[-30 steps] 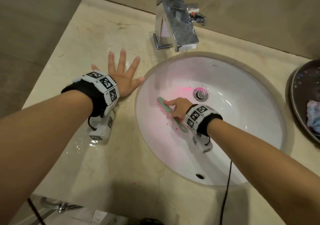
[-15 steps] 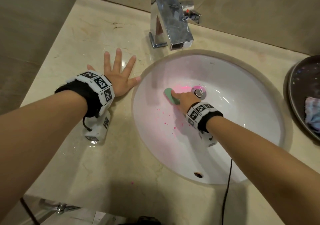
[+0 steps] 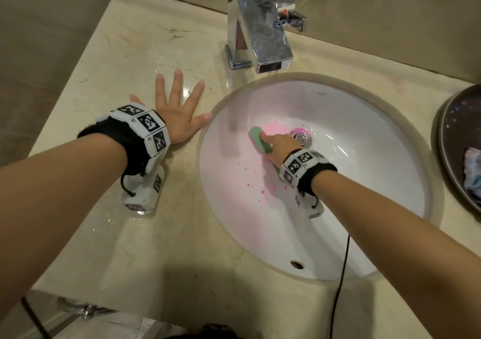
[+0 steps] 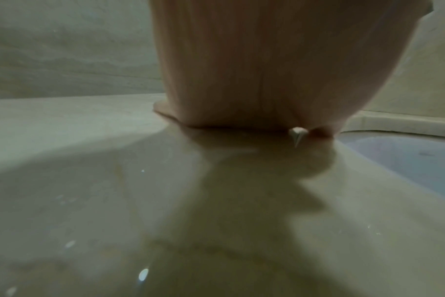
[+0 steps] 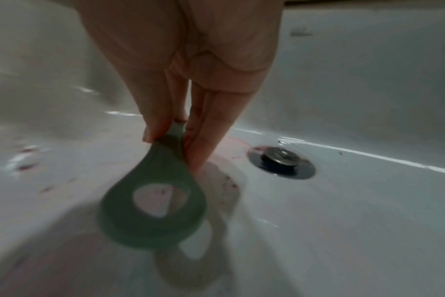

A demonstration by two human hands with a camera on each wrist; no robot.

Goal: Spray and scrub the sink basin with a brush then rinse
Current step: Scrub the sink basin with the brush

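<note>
A white oval sink basin (image 3: 364,182) is set in a beige marble counter, with pink smears and spots on its left side and around the drain (image 3: 302,137). My right hand (image 3: 279,147) grips a green brush (image 3: 259,139) with pink bristles, pressed on the basin just left of the drain, index finger laid along its back. In the right wrist view the fingers (image 5: 208,120) pinch the brush's green looped handle (image 5: 152,209) beside the drain (image 5: 281,161). My left hand (image 3: 178,116) lies flat on the counter, fingers spread, thumb at the basin rim; the left wrist view shows its palm (image 4: 254,80) on the wet counter.
A chrome faucet (image 3: 260,26) stands behind the basin. A dark round tray (image 3: 447,140) holding a pale cloth (image 3: 472,169) sits at the right edge. Walls close the back and left. Water drops lie on the counter (image 3: 156,247). A black cable (image 3: 341,273) hangs over the front.
My right hand has pushed the brush up the basin's left side to the pink patch beside the drain. The left hand has stayed flat on the counter.
</note>
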